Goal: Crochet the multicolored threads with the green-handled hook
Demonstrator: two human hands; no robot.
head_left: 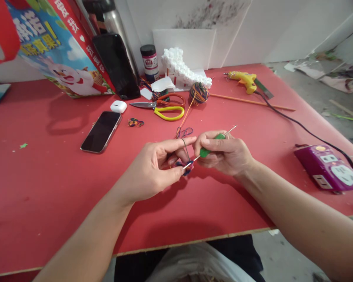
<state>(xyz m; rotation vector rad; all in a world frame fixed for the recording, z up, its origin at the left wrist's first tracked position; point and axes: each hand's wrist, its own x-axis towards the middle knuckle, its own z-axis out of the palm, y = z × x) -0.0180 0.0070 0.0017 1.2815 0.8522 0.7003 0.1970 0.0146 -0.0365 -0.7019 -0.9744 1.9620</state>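
My right hand (225,153) grips the green handle of a crochet hook (205,152), whose thin metal ends stick out on both sides. The hook's left end lies at a small multicoloured crochet piece (187,168), pinched between the thumb and fingers of my left hand (160,166). A dark strand of yarn passes over my left index finger down to the piece. Loose loops of yarn (184,132) lie just behind the hands, and an orange strand runs back to the multicoloured yarn ball (199,94).
Behind the hands on the red table (61,196) lie scissors (167,107), a small yarn piece (135,122), a phone (101,131) and a white case (118,106). A glue gun (242,80) and purple power strip (329,168) sit right; a large bag (67,51) stands left.
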